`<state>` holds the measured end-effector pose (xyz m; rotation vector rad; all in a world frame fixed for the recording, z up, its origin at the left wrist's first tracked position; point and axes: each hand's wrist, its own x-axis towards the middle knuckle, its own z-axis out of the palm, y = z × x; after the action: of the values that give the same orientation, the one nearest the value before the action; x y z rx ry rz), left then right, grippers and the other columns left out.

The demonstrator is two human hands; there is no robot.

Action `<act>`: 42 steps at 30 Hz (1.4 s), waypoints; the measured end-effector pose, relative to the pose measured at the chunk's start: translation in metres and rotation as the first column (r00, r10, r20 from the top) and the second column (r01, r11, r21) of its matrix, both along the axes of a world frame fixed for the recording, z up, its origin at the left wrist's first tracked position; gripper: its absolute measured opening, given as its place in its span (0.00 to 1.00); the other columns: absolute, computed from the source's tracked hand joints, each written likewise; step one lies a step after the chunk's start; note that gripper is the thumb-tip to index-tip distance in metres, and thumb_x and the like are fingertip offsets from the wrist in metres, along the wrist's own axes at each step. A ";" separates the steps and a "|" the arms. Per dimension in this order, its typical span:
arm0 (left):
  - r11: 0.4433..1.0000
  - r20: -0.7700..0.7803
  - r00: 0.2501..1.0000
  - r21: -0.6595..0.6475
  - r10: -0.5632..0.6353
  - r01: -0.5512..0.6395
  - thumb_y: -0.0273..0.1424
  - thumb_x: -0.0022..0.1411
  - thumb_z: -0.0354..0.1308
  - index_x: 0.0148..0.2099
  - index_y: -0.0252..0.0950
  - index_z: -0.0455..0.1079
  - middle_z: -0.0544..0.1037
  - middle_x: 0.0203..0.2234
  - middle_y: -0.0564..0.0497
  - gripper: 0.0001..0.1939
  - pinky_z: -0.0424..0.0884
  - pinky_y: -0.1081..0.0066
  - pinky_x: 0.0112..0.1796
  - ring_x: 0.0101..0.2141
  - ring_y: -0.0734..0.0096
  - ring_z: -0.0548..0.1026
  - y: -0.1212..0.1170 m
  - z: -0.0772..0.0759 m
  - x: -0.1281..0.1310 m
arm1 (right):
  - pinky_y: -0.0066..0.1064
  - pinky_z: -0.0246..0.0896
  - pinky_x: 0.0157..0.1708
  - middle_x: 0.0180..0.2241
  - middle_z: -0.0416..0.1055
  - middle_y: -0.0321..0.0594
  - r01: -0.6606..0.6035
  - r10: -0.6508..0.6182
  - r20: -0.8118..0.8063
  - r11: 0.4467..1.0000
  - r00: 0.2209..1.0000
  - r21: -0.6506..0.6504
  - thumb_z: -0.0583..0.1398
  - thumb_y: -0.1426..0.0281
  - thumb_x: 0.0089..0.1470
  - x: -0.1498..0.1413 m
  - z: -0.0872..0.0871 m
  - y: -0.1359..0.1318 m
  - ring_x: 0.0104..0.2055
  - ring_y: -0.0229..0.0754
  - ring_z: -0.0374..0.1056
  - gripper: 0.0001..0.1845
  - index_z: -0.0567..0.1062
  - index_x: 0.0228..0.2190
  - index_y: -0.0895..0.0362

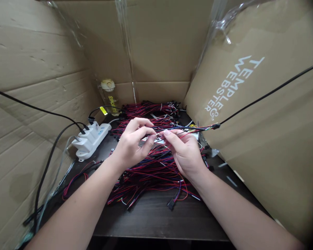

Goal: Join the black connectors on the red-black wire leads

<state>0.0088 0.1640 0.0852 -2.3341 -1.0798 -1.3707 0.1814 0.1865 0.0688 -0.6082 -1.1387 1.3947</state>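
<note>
My left hand [134,140] and my right hand [185,149] meet above the heaps of wire, fingertips almost touching. Between thumb and fingers, my right hand pinches thin wires. These run to the right as a bundle of coloured wires [202,128] that comes out of a black cable [263,97]. The left thumb and forefinger are closed on the thin wire ends just left of the right thumb. What exactly sits between the fingertips is small and partly hidden. Below both hands lies a heap of red and black wires [151,177] with dark connectors.
A second wire heap [151,110] lies behind. The white power strip [92,140] on the left has black plugs and cords. At the back left stands a clear bottle [109,93]. Cardboard walls [156,45] enclose the dark table [156,222]. One black connector [171,204] lies near the front.
</note>
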 end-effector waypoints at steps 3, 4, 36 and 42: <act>1.000 0.006 1.000 0.010 0.028 -0.028 0.27 0.67 0.59 0.40 0.35 0.73 0.75 0.43 0.44 0.02 0.76 0.60 0.47 0.46 0.64 0.75 -0.001 0.002 0.000 | 0.29 0.70 0.35 0.30 0.78 0.37 0.045 -0.047 0.030 0.998 0.998 0.054 0.71 0.59 0.50 0.001 0.000 0.001 0.32 0.35 0.72 0.14 0.81 0.29 0.57; 1.000 0.004 1.000 0.007 0.030 -0.030 0.27 0.67 0.59 0.40 0.35 0.73 0.75 0.44 0.43 0.02 0.76 0.60 0.47 0.46 0.64 0.75 -0.001 0.001 0.000 | 0.29 0.70 0.34 0.29 0.78 0.37 0.060 -0.064 0.050 0.995 0.997 0.078 0.71 0.58 0.51 0.001 0.000 0.001 0.31 0.35 0.72 0.14 0.80 0.29 0.57; 0.992 0.113 0.989 -0.095 0.091 -0.080 0.29 0.59 0.63 0.29 0.36 0.75 0.76 0.17 0.58 0.06 0.66 0.76 0.22 0.17 0.80 0.70 -0.004 -0.010 0.005 | 0.33 0.74 0.39 0.36 0.79 0.42 0.005 -0.069 0.251 0.969 0.965 0.248 0.69 0.63 0.53 0.002 -0.005 0.001 0.36 0.39 0.75 0.17 0.78 0.43 0.58; 0.985 0.057 0.985 -0.077 0.160 -0.156 0.29 0.59 0.63 0.29 0.36 0.74 0.77 0.17 0.57 0.06 0.65 0.77 0.21 0.16 0.80 0.71 -0.010 -0.004 0.009 | 0.35 0.75 0.41 0.37 0.80 0.43 0.004 -0.070 0.262 0.970 0.963 0.242 0.69 0.62 0.53 0.001 -0.004 0.000 0.38 0.41 0.76 0.16 0.78 0.41 0.58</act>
<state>0.0176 0.1539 0.0808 -2.2122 -1.3237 -1.3753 0.1824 0.1869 0.0649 -0.6543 -1.4806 1.1423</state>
